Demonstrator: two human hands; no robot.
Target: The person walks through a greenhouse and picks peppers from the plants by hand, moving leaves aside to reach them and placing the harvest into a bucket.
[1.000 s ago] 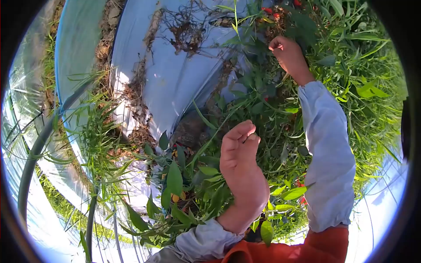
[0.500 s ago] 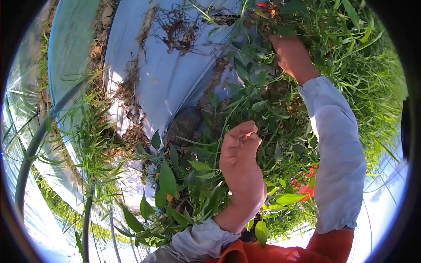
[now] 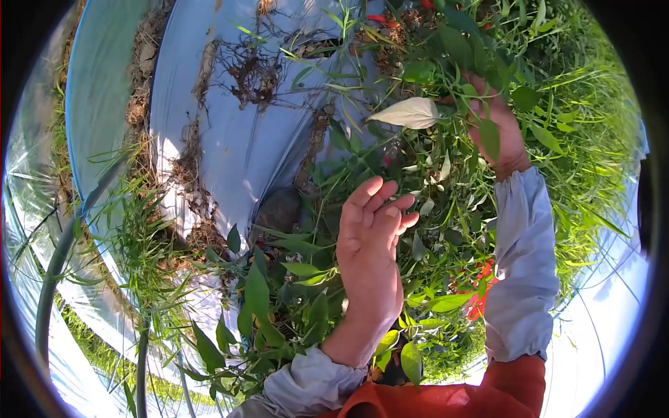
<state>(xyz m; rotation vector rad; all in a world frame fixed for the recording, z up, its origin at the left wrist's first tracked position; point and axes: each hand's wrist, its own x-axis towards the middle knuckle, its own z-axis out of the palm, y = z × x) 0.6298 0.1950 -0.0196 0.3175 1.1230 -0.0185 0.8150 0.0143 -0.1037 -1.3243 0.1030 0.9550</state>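
Note:
My left hand [image 3: 369,261] is raised above the greenery, palm partly turned up. Its fingers are loosely bent and apart, with nothing seen in them. Further up, my right hand [image 3: 500,129] reaches into a leafy plant, its fingers closed around a leafy stem [image 3: 468,104] and partly covered by leaves. A pale leaf underside [image 3: 411,113] sticks out to the left of that hand. Broad green leaves [image 3: 256,289] stand left of my left hand. Small red fruits [image 3: 382,19], pepper-like, show among the foliage at the top.
White-blue plastic sheeting [image 3: 230,139] covers the ground on the left, with dry roots [image 3: 254,76] on it. A dark rounded stone-like lump [image 3: 280,209] lies at its edge. A bent hoop pipe [image 3: 56,258] stands at far left. Dense grass [image 3: 592,139] fills the right. Red patches [image 3: 481,292] show near my right sleeve.
My right hand has shifted slightly right and down, and leaves around it have lifted and turned, showing a pale underside. My left hand's fingers have spread from a tighter curl.

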